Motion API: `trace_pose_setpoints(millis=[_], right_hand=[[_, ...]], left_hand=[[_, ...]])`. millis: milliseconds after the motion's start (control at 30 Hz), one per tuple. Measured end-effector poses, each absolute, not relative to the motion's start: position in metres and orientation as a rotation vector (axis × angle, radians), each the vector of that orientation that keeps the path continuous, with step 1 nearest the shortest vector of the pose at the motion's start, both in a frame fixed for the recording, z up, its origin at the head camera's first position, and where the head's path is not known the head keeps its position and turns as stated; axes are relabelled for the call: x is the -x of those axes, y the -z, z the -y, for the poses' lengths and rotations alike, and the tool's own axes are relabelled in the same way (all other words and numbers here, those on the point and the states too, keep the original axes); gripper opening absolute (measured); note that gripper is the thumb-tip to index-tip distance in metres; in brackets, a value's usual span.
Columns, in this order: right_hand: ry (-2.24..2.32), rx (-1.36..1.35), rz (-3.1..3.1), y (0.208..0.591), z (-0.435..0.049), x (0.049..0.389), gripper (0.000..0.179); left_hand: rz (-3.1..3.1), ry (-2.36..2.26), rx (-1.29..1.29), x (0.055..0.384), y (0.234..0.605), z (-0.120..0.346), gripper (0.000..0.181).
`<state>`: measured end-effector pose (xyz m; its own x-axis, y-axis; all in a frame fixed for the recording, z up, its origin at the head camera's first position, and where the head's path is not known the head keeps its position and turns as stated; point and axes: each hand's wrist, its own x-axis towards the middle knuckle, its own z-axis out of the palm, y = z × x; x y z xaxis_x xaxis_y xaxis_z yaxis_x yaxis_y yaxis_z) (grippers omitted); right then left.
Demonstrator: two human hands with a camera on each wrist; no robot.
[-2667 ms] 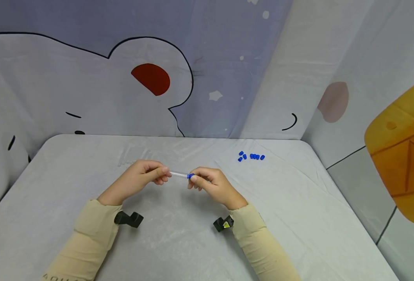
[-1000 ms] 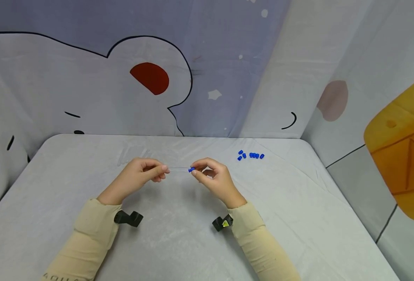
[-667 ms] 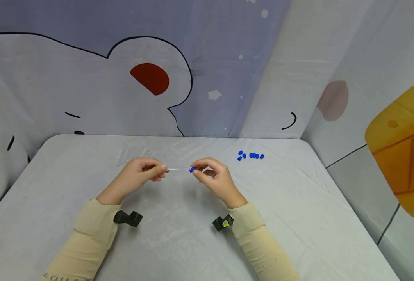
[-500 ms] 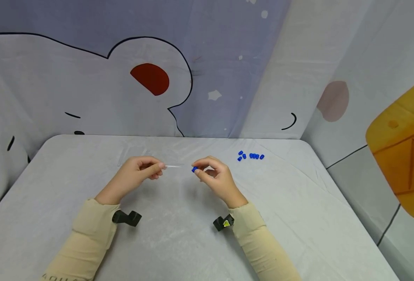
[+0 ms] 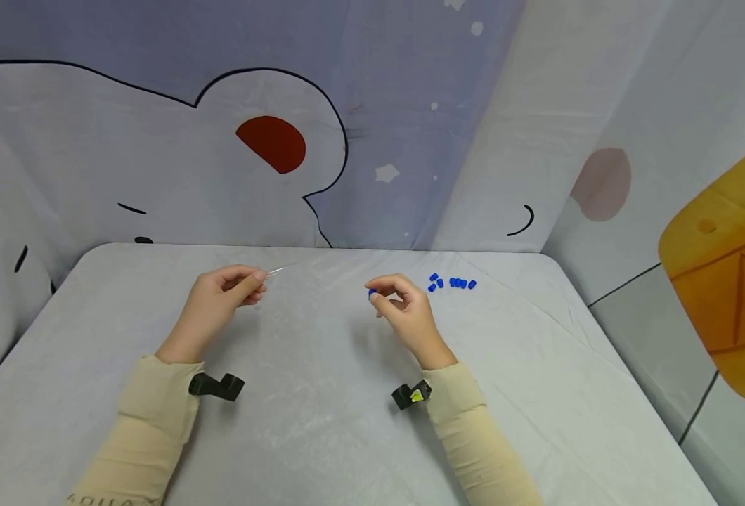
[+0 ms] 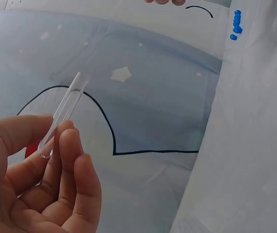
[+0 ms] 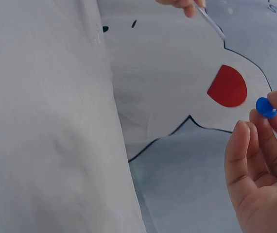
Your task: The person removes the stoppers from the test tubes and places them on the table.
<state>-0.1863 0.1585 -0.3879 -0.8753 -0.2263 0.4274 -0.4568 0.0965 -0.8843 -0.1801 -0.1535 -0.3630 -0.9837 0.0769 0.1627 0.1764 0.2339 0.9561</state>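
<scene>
My left hand (image 5: 221, 302) pinches a clear test tube (image 6: 69, 107) between thumb and fingers, above the table's left half. The uncapped end points away from the hand, up and to the right in the head view. Over the middle-right of the table, my right hand (image 5: 410, 316) pinches a small blue cap (image 7: 265, 108) between thumb and forefinger. Tube and cap are well apart. Several more blue caps (image 5: 457, 282) lie on the table just beyond the right hand, some in a tight row and others loosely scattered.
A white cloth covers the table (image 5: 322, 422). Behind it hangs a printed curtain (image 5: 398, 126), and another printed sheet stands at the right with a yellow shape (image 5: 727, 281). Dark wrist cameras (image 5: 217, 386) sit below both hands.
The blue cap has come off the tube's end. Both hands have drawn apart, left hand left and farther back, right hand right. The clear tubes lying at back left are now mostly hidden.
</scene>
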Motion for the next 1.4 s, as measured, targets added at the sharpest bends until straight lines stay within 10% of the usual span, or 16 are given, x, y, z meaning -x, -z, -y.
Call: trace_pose_setpoints(millis=[1400], right_hand=[[-1.601,-0.011,2.289,0.405,-0.267,0.231,0.025]], left_hand=[[1.759,2.283,-0.555,0.206,0.424,0.215,0.050]])
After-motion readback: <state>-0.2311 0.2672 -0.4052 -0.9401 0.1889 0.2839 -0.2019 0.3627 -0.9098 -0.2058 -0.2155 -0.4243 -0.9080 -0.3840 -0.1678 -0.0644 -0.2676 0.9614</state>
